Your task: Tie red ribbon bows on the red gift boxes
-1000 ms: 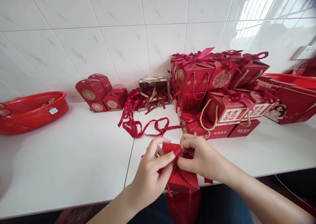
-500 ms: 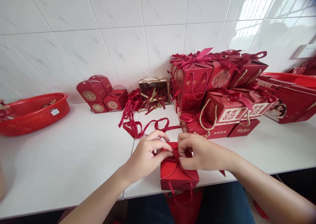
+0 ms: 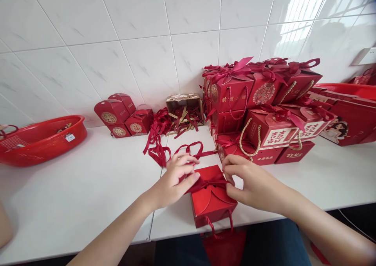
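A small red gift box (image 3: 209,203) with a scalloped lid and a red cord handle sits near the front edge of the white table (image 3: 88,187). A dark red ribbon (image 3: 207,183) runs across its top. My left hand (image 3: 173,180) pinches the ribbon's left end beside the box. My right hand (image 3: 249,182) pinches the right end at the box's far right corner. The ribbon is stretched taut between the two hands.
A stack of finished red gift boxes (image 3: 258,109) with bows stands behind at the right. Loose red ribbons (image 3: 164,141) spill from a small cardboard box (image 3: 183,109). Three red boxes (image 3: 123,115) sit by the wall. Red baskets lie far left (image 3: 41,141) and far right (image 3: 349,90).
The hands met at the middle of the box top, then drew apart sideways, pulling the ribbon tight across the lid. The box now rests further onto the table.
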Demonstrator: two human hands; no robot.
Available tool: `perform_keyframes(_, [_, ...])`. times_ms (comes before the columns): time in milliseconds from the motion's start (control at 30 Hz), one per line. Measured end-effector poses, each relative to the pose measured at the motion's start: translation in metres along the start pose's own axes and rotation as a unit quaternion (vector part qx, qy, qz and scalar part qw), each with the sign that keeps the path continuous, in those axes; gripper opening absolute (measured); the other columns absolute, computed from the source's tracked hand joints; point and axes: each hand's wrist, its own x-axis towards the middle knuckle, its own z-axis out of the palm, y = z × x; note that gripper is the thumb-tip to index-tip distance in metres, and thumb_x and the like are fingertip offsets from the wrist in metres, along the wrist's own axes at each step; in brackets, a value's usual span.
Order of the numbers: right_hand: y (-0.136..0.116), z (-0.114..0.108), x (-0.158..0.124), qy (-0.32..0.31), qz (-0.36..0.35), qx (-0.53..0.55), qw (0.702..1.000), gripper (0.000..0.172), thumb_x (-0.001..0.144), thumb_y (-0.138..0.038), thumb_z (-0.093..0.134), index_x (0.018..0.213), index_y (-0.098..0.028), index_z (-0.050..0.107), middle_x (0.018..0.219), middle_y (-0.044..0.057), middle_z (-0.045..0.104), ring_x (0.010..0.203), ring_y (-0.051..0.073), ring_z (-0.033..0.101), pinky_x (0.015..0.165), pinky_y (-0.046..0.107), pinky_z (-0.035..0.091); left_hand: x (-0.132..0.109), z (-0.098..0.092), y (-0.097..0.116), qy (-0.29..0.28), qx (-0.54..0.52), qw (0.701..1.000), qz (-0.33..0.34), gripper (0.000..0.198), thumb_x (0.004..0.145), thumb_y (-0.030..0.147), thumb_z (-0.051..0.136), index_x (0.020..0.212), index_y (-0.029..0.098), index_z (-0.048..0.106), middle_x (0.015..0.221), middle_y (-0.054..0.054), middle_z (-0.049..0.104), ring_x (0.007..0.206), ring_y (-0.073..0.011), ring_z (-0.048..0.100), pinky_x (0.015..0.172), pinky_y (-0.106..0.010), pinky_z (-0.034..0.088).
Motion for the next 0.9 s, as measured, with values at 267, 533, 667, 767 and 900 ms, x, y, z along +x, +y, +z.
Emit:
perform_keyframes(267, [0.011, 0.005, -0.008, 0.045, 0.005, -0.045, 0.998, 0.018, 0.073, -0.01, 0.055, 0.063, -0.019, 0.043, 0.103, 0.006, 0.059, 0.099, 0.024, 0.054, 0.084, 0.039, 0.045, -0.011, 0.002, -0.014, 0.097, 0.121, 0.988, -0.01, 0.031, 0.092, 0.039, 0.048, 0.07, 0.021, 0.062, 0.11, -0.008, 0.061, 0.118, -0.0319, 0.041, 0.101, -0.062, 0.025])
perform_keyframes(533, [0.038, 0.018, -0.046, 0.043, 0.039, 0.097, 0.994, 0.019, 0.095, -0.039, 0.045, 0.097, -0.023, 0.055, 0.108, 0.007, 0.06, 0.102, 0.019, 0.057, 0.09, 0.033, 0.046, -0.035, 0.029, -0.023, -0.007, -0.195, 0.981, -0.009, 0.087, 0.059, 0.065, 0.076, 0.124, 0.028, 0.033, 0.156, -0.018, 0.017, 0.143, -0.0364, 0.023, 0.112, -0.055, 0.029])
perform_keyframes(667, [0.065, 0.037, -0.064, 0.057, 0.064, 0.108, 0.99, 0.02, 0.096, -0.038, 0.044, 0.097, -0.021, 0.055, 0.11, 0.009, 0.059, 0.103, 0.02, 0.059, 0.091, 0.033, 0.048, -0.035, 0.035, -0.018, 0.04, -0.138, 0.988, -0.048, 0.08, 0.067, 0.039, 0.082, 0.125, 0.029, 0.027, 0.153, -0.019, 0.022, 0.138, -0.0345, 0.034, 0.109, -0.055, 0.038])
perform_keyframes(767, [0.078, 0.047, -0.071, 0.072, 0.069, 0.112, 0.989, 0.017, 0.095, -0.034, 0.045, 0.097, -0.021, 0.056, 0.117, 0.011, 0.056, 0.108, 0.021, 0.057, 0.095, 0.035, 0.047, -0.021, 0.021, -0.007, 0.1, -0.18, 0.979, -0.009, 0.071, 0.068, 0.034, 0.081, 0.117, 0.029, 0.031, 0.15, -0.016, 0.029, 0.127, -0.0324, 0.05, 0.097, -0.049, 0.052])
perform_keyframes(900, [0.078, 0.05, -0.071, 0.093, 0.072, 0.097, 0.988, 0.015, 0.094, -0.03, 0.045, 0.101, -0.022, 0.056, 0.119, 0.011, 0.055, 0.11, 0.022, 0.057, 0.095, 0.036, 0.048, 0.024, 0.003, 0.019, 0.199, -0.245, 0.946, 0.072, 0.068, 0.065, 0.035, 0.082, 0.111, 0.031, 0.031, 0.145, -0.011, 0.037, 0.119, -0.0284, 0.056, 0.089, -0.042, 0.057])
